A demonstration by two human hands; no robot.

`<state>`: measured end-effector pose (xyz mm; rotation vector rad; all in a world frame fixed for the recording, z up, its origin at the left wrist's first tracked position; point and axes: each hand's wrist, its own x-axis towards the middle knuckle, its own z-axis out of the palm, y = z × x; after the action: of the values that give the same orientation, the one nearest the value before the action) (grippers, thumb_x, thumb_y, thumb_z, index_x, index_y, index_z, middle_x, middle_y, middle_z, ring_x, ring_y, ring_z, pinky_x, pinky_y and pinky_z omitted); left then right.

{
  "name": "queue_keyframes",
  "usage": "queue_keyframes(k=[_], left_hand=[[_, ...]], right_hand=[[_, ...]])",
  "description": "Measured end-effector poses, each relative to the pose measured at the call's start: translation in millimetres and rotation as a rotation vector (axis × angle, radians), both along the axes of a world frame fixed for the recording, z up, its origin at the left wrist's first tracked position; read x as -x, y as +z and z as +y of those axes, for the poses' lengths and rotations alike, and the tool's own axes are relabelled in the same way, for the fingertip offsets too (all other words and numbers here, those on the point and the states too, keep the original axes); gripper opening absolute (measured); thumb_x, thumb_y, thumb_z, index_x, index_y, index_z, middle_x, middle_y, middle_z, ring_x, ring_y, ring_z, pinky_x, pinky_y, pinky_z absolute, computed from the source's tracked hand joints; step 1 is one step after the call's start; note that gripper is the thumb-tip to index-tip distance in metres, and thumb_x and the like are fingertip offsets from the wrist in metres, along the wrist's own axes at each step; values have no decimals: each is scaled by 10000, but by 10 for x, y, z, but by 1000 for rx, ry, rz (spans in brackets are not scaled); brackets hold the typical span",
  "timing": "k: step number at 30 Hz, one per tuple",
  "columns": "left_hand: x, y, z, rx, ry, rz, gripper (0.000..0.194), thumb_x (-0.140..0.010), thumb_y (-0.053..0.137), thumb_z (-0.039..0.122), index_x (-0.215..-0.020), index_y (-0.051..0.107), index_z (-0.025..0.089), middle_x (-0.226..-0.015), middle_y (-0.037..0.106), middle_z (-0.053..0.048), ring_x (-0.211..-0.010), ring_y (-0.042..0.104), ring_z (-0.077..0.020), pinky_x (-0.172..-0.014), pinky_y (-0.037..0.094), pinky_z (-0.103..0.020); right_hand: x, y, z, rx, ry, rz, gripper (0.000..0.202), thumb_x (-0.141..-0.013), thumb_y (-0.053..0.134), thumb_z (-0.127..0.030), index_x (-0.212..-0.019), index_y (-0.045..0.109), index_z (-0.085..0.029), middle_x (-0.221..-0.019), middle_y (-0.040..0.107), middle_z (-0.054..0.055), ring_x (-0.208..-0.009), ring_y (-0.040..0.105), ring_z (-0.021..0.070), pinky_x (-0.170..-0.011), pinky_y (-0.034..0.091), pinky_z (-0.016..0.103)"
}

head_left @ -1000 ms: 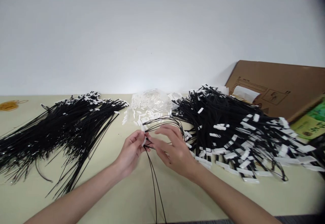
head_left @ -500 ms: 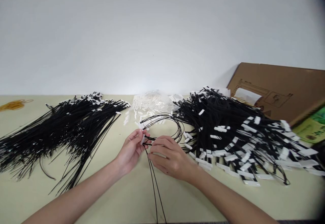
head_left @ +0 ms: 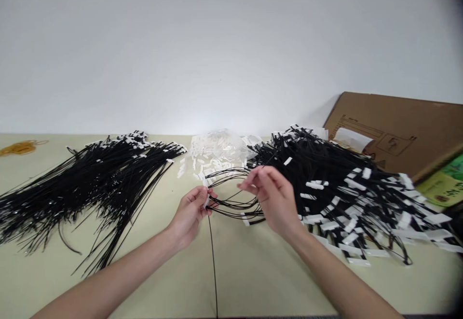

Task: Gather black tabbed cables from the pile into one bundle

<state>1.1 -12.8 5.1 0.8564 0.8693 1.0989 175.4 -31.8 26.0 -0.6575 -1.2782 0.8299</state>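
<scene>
My left hand [head_left: 190,210] pinches a small white connector piece [head_left: 206,201] between thumb and fingers. Several thin black wires [head_left: 237,206] run from it and curve round to the right in a loose loop. A single black wire [head_left: 213,256] hangs from the connector towards the table's front edge. My right hand [head_left: 277,196] is raised over the right side of the loop, thumb and forefinger closed together on what looks like a thin black wire. Its fingers hide part of the loop. A white end piece [head_left: 246,219] lies at the loop's lower edge.
Bundled black wires [head_left: 108,174] with white ends lie to the left. A larger pile of wires with white tabs [head_left: 325,179] spreads to the right. Behind my hands is a clear plastic bag [head_left: 220,140] of white pieces. A cardboard box [head_left: 394,131] leans at the right; yellow string [head_left: 21,147] lies far left.
My right hand has moved up and to the right, away from my left hand. Two wires hung down before; now one does. My left hand keeps its hold on the connector.
</scene>
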Motion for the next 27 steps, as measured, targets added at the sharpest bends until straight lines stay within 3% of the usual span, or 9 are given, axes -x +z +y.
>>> queue_keyframes(k=[2,5,9,12,15,27], left_hand=[[3,-5,0,1,9,12,194,-688,631,321,-750,587,143,-742,598,-18,-600,532,-90,-500,361,-190],[5,-26,-3,1,-8,24,198,-696,621,330,-750,591,142,-741,592,-16,-610,520,-89,-512,371,-194],[1,-59,0,-4,-50,31,192,-717,601,331,-757,587,144,-748,583,-12,-607,516,-80,-506,360,-185],[-4,-66,13,3,-64,26,182,-719,601,319,-754,579,142,-749,576,-13,-588,509,-76,-498,350,-183],[-6,-65,20,5,-72,17,177,-711,610,315,-741,576,145,-748,574,-14,-578,501,-76,-501,350,-186],[0,-59,9,-11,-127,14,150,-734,587,304,-727,591,154,-734,566,0,-576,485,-67,-521,350,-187]], right_hand=[[-142,66,72,20,-91,135,158,-872,407,-327,-841,511,-211,-698,488,-23,-572,503,79,-559,483,246],[-292,147,114,-22,-299,143,149,-840,471,-325,-909,557,-225,-700,464,-21,-486,389,55,-425,347,188],[-259,174,35,-254,-495,-289,170,-829,491,-235,-945,616,-225,-658,476,1,-537,397,94,-461,323,232],[-151,124,-15,-471,-477,-716,153,-812,506,-173,-846,651,-205,-594,486,12,-563,399,118,-498,323,260],[-93,47,0,-589,-474,-923,125,-804,525,-175,-785,647,-196,-570,495,6,-539,352,111,-509,304,263],[-106,-2,28,-568,-448,-979,90,-795,540,-177,-780,629,-182,-597,507,3,-566,344,112,-538,306,253]])
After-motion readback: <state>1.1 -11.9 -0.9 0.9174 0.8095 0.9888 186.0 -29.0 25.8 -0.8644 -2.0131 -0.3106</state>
